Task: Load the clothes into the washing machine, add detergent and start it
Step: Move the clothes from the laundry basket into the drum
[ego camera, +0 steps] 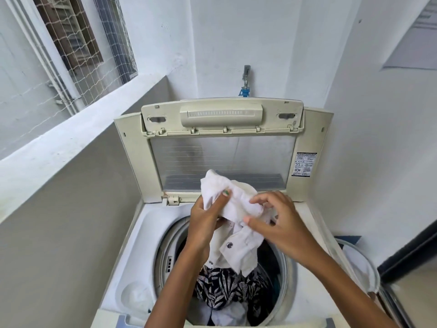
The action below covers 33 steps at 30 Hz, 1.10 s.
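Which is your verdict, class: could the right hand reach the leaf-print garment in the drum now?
Probably not yet: the right hand pinches the white garment, which hangs over the leaf-print garment; the lid stands open.

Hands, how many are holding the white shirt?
2. The left hand grips the white shirt at its left side, the right hand pinches it at the right, above the drum.
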### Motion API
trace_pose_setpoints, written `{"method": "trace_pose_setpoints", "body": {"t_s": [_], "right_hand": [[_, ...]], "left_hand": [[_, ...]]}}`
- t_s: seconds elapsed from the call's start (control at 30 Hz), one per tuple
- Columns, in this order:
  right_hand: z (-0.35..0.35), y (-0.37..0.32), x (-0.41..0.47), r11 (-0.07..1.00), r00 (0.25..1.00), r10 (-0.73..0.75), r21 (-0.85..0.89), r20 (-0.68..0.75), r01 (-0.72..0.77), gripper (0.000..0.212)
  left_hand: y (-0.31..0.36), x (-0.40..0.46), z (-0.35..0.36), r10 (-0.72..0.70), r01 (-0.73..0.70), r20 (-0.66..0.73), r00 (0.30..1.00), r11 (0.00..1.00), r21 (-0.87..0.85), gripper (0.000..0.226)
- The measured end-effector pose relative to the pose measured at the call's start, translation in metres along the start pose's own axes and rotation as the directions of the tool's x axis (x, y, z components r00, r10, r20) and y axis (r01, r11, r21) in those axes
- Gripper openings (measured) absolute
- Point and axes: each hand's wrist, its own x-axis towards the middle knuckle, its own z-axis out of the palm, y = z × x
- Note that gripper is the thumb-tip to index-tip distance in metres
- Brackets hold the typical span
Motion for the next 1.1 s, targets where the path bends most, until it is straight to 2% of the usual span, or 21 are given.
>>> {"method": "trace_pose_setpoints", "body": {"t_s": [0.03, 0.1, 0.23, 0.3, 0.33, 0.4, 0.47, 0.53, 0.63, 0.77, 0.83, 0.9, 0.97, 1.03, 1.1], "right_hand": [[0.006, 0.000, 0.001, 0.993, 0.999, -0.013, -0.115, 0.037, 0.018, 0.046], [0.015, 0.002, 0.004, 0.966, 1.000, -0.008, -0.257, 0.012, 0.011, 0.050], [0.014, 0.007, 0.014, 0.968, 0.991, 0.013, -0.248, -0.135, -0.046, 0.013], [0.008, 0.008, 0.018, 0.967, 0.985, -0.015, -0.253, -0.170, -0.029, 0.004], [0.004, 0.007, 0.020, 0.969, 0.981, -0.038, -0.247, -0.192, -0.011, 0.006], [-0.003, 0.006, 0.024, 0.982, 0.968, -0.065, -0.186, -0.242, 0.020, 0.016], [-0.010, 0.003, 0.030, 0.995, 0.958, -0.052, -0.099, -0.283, 0.025, 0.016], [-0.015, -0.001, 0.036, 0.996, 0.952, -0.055, -0.087, -0.300, 0.030, 0.013], [-0.022, -0.008, 0.045, 0.991, 0.945, -0.090, -0.124, -0.315, 0.053, 0.014], [-0.032, -0.018, 0.050, 0.987, 0.945, -0.132, -0.124, -0.300, 0.099, 0.015], [-0.039, -0.023, 0.050, 0.988, 0.972, -0.133, -0.098, -0.193, 0.116, 0.014], [-0.048, -0.023, 0.051, 0.990, 0.997, -0.079, -0.119, -0.022, 0.076, 0.018], [-0.053, -0.022, 0.053, 0.942, 0.995, -0.036, -0.330, 0.098, 0.067, 0.018], [-0.052, -0.022, 0.053, 0.843, 0.995, -0.041, -0.531, 0.089, 0.082, 0.017], [-0.046, -0.023, 0.054, 0.826, 0.997, -0.077, -0.562, -0.024, 0.050, 0.020]], "left_hand": [[0.002, 0.000, 0.001, -0.006, 0.006, 0.033, 0.999, 1.000, 0.013, 0.028], [0.007, 0.001, 0.000, -0.018, 0.014, 0.072, 0.997, 0.998, 0.057, 0.032], [0.016, 0.006, -0.014, -0.025, 0.003, 0.123, 0.992, 0.983, 0.181, 0.051], [0.020, 0.007, -0.021, 0.007, -0.045, 0.139, 0.990, 0.961, 0.272, 0.050], [0.022, 0.008, -0.025, 0.041, -0.084, 0.139, 0.989, 0.942, 0.326, 0.049], [0.024, 0.011, -0.033, 0.120, -0.172, 0.136, 0.983, 0.857, 0.486, 0.053], [0.027, 0.013, -0.039, 0.168, -0.207, 0.123, 0.978, 0.713, 0.670, 0.053], [0.031, 0.013, -0.040, 0.231, -0.209, 0.092, 0.969, 0.556, 0.805, 0.049], [0.041, 0.010, -0.036, 0.350, -0.214, 0.077, 0.934, 0.373, 0.903, 0.048], [0.042, 0.016, -0.040, 0.501, -0.231, 0.074, 0.863, 0.260, 0.938, 0.039], [0.042, 0.018, -0.044, 0.543, -0.216, 0.057, 0.838, 0.234, 0.948, 0.033], [0.043, 0.017, -0.049, 0.545, -0.194, 0.021, 0.838, 0.261, 0.946, 0.029], [0.043, 0.016, -0.054, 0.530, -0.177, -0.013, 0.848, 0.306, 0.936, 0.028], [0.044, 0.015, -0.057, 0.503, -0.161, -0.032, 0.864, 0.337, 0.928, 0.032], [0.045, 0.013, -0.057, 0.458, -0.158, -0.034, 0.888, 0.373, 0.914, 0.038]]}}
